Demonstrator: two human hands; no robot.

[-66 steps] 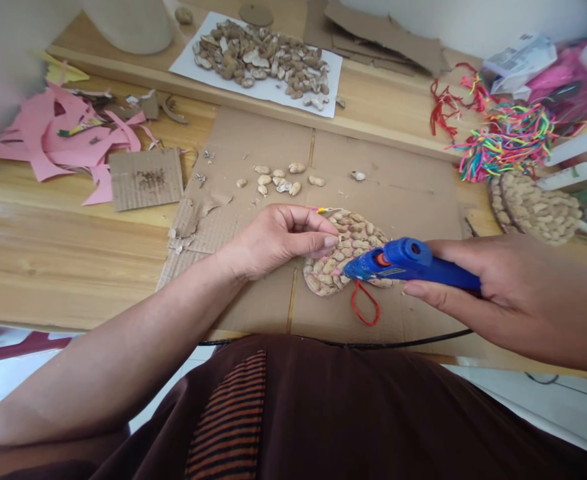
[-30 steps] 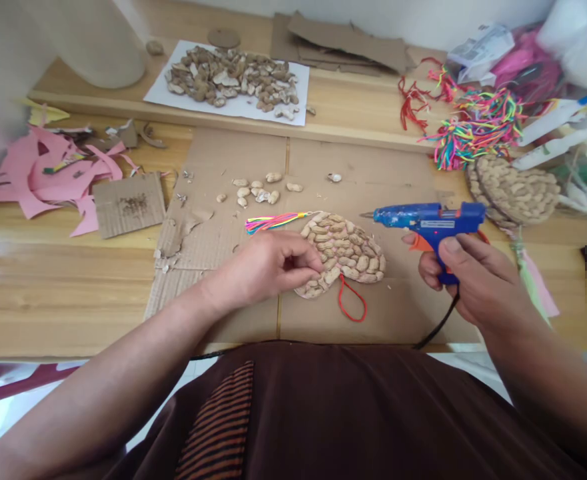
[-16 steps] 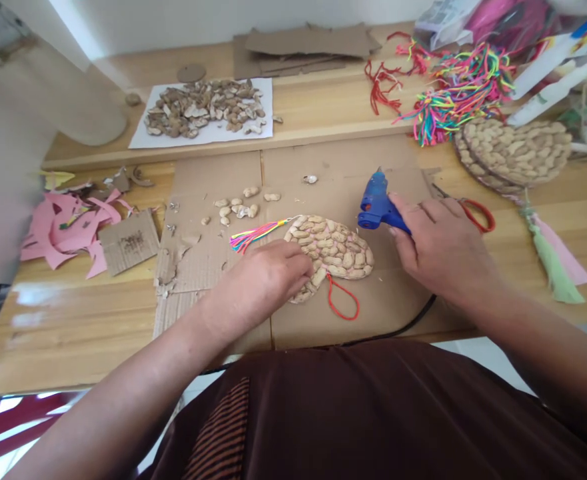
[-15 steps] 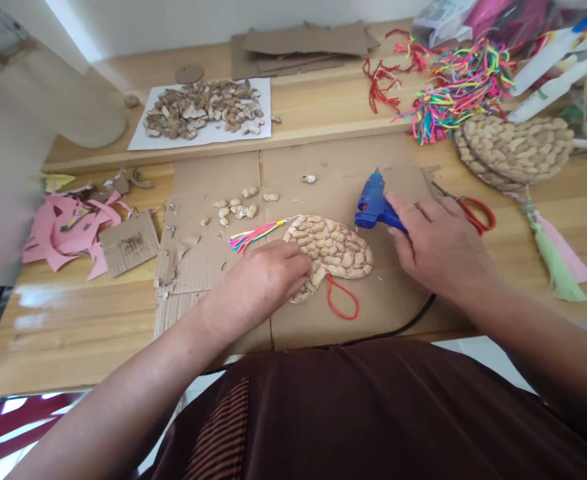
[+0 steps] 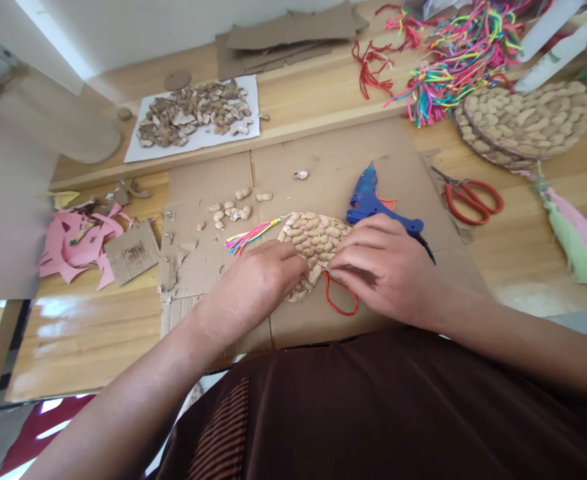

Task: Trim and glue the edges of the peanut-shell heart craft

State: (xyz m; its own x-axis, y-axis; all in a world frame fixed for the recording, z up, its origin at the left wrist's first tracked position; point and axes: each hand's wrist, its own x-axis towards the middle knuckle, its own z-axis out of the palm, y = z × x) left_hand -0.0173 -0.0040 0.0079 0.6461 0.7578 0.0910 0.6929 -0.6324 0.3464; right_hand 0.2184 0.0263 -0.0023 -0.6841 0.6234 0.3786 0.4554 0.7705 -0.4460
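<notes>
Peanut-shell piece (image 5: pixel 313 240): flat heart-like shape, tan shells glued edge to edge over a pinkish backing, rainbow tassel (image 5: pixel 249 235) off its upper left, red cord loop (image 5: pixel 338 297) at its lower edge. It lies flat on the cardboard sheet (image 5: pixel 323 160) at the middle of the worktop (image 5: pixel 98 327). Left hand (image 5: pixel 260 283) rests on the piece's lower-left edge, fingers curled down on the shells, pressing not lifting. Right hand (image 5: pixel 380 267) covers the piece's right side, fingertips pinched together right where the red loop meets the shells; cannot tell whether that grip actually holds the cord. Blue glue gun (image 5: pixel 373 203) lies on the cardboard just behind the right hand, not held. Red scissors (image 5: pixel 470 199) further right.
</notes>
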